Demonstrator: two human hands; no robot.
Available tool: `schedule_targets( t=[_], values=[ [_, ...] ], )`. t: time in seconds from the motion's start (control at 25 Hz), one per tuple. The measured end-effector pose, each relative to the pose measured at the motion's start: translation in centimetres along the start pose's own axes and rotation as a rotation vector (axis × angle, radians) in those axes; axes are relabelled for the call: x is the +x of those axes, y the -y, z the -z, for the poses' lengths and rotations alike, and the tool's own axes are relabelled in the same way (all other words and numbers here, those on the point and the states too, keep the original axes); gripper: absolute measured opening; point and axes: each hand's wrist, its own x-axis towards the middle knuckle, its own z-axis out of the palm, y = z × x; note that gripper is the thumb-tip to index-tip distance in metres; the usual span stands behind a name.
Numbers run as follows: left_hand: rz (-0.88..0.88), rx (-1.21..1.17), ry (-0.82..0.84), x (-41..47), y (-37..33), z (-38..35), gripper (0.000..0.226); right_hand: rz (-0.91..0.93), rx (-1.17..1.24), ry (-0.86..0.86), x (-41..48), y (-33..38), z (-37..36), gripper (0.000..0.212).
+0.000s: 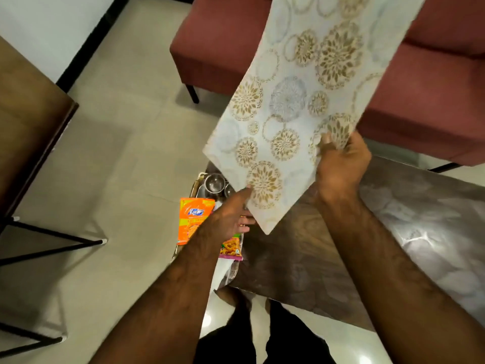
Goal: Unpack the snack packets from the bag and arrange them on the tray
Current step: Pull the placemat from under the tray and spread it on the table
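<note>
Dark trousers (pixel 262 345) are seen at the bottom, just off the near edge of the table (pixel 301 258). Hands are held apart, both clamped on the bag (pixel 301 101). Its lowest corner is pinched by the left hand (pixel 228 216), thumb on the front, fingers behind. Its right edge is gripped by the right hand (pixel 341 164), thumb on the printed face. The bag is held flat and tilted in the air, above the table's left part; white fabric, gold and grey flower print.

The tray (pixel 195 185) is set at the table's left edge. A pink-edged packet (pixel 232 248) is seen at its near end, partly hidden by the left wrist. An orange packet (pixel 193 219) is laid along its left side. Steel cups (pixel 214 182) are placed at its far end, partly covered by the bag. A maroon sofa (pixel 433 88) is seen beyond the table.
</note>
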Motion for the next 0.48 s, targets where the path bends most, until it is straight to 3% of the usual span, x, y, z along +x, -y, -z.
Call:
schedule_targets(
  t=[0.12,0.32,0.48],
  values=[
    [-0.224,-0.405,-0.05,0.5,0.6,-0.4,0.041,-0.251,0.16,-0.079,0.1,-1.1,3.2,0.021],
    [-0.514,-0.061,-0.423,0.0,1.0,-1.1,0.047,-0.515,0.179,-0.113,1.2,-3.5,9.5,0.032],
    [-0.612,0.109,-0.498,-0.7,2.5,-2.0,0.049,-0.612,0.163,-0.245,4.2,-4.6,17.3,0.035]
  ],
)
